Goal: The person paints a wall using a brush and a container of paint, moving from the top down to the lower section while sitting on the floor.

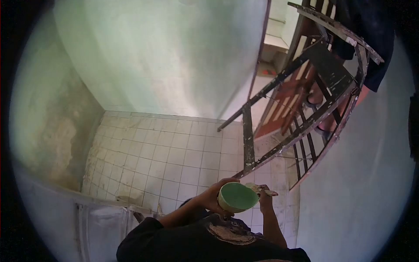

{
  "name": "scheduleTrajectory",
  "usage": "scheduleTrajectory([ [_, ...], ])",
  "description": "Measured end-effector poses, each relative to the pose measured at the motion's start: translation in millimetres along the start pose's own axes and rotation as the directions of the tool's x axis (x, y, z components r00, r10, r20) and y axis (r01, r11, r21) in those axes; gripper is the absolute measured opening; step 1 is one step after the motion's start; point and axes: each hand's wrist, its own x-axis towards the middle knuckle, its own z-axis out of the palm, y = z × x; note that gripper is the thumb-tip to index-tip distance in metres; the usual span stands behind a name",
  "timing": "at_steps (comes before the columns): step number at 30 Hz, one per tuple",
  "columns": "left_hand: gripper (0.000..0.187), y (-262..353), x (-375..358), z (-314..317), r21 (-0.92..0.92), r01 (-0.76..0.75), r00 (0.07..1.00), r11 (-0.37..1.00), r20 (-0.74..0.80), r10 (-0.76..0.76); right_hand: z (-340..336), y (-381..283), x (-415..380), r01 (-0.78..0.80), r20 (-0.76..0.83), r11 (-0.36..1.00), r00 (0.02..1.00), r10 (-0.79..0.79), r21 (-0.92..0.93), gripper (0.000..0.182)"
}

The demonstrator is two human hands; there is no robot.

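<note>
My left hand [211, 198] is wrapped round the side of a bowl [238, 196], pale green inside, and holds it in front of my chest. The bowl tilts so that its inside shows. Just right of its rim, my right hand [266, 202] is closed on what looks like a paintbrush [257, 188]. Its pale, crusted end points toward the bowl and a short handle end sticks out to the right. My fingers cover the middle of the brush.
A dark, paint-spattered wooden stepladder [301, 120] stands at the right, before a doorway with a slatted brown door [279, 107]. Behind the ladder is another person in dark shorts [371, 70]. White tiles [174, 153] cover the floor. The left wall [61, 135] has a stained patch.
</note>
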Motion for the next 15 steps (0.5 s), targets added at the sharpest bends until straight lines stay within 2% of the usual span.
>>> scheduleTrajectory([
  [1,0.105,8,-6,8,0.078,0.048,0.999,0.996,-0.029,-0.046,0,-5,0,-0.069,-0.011,0.997,0.998,0.069,0.044,0.015],
  [2,0.106,8,-11,14,0.155,0.099,0.994,0.983,-0.058,-0.091,-3,0,6,-0.062,0.018,0.997,0.998,0.061,0.049,0.015],
  [3,0.106,9,-18,22,0.183,0.096,0.994,0.978,-0.071,-0.084,-5,3,8,-0.069,0.029,0.996,0.997,0.068,0.056,0.015],
  [5,0.107,11,-35,44,0.213,0.14,0.977,0.967,-0.19,-0.099,-10,14,7,-0.068,0.06,0.995,0.996,0.064,0.066,0.016],
  [7,0.107,14,-56,70,0.247,0.126,0.97,0.961,-0.233,-0.067,-15,33,6,-0.068,0.217,0.991,0.975,0.042,0.113,0.015],
  [9,0.107,11,-79,98,0.123,0.092,0.926,0.988,-0.376,-0.04,-16,36,-2,-0.081,0.297,0.995,0.953,0.062,0.055,0.016],
  [12,0.107,15,-113,150,0.179,0.13,0.874,0.975,-0.485,-0.027,-24,54,-26,-0.108,0.462,0.986,0.873,0.157,-0.131,0.017],
  [15,0.104,20,-148,208,0.205,0.165,0.793,0.965,-0.609,-0.007,-21,79,-49,-0.074,0.566,0.973,0.802,0.19,-0.22,0.017],
])
